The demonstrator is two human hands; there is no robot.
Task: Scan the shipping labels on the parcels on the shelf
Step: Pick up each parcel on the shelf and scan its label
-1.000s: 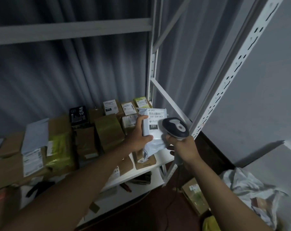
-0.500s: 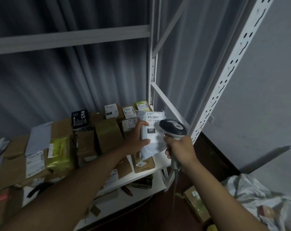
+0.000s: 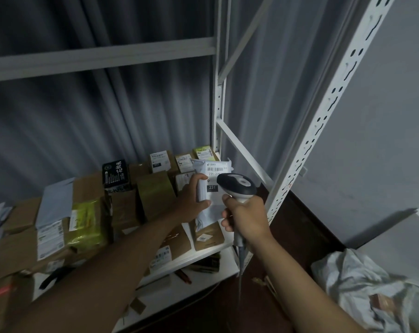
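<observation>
White parcel (image 3: 209, 186) within left grip (image 3: 191, 200), seemingly.

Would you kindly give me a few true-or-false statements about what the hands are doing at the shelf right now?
1. The left hand grips a white soft parcel with a printed label. True.
2. The right hand is empty. False: it grips the handle of a barcode scanner.
3. The scanner's head sits beside the parcel's label, partly covering it. True.
4. The held parcel lies flat on the shelf. False: it is lifted above the brown boxes.
5. A black box stands among the parcels at the back. True.
</observation>
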